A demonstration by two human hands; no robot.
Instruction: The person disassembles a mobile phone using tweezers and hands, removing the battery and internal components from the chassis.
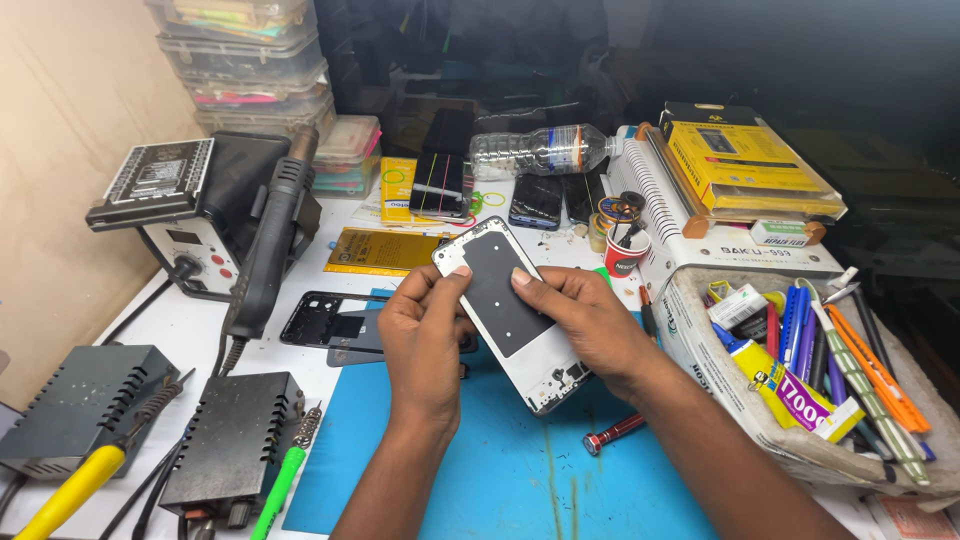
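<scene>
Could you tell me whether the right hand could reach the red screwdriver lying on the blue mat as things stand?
Probably yes, once freed: the red screwdriver lies uncovered on the blue mat, just under the right hand. But both hands, the left hand too, hold the white phone frame.

Left hand [425,335] and right hand [590,320] raised side by side, fingers [520,277] curled, forearms angled inward

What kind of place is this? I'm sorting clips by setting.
Most likely a phone repair bench: both hands hold an opened phone frame over a blue work mat, with a hot-air rework station and loose phones close by.
</scene>
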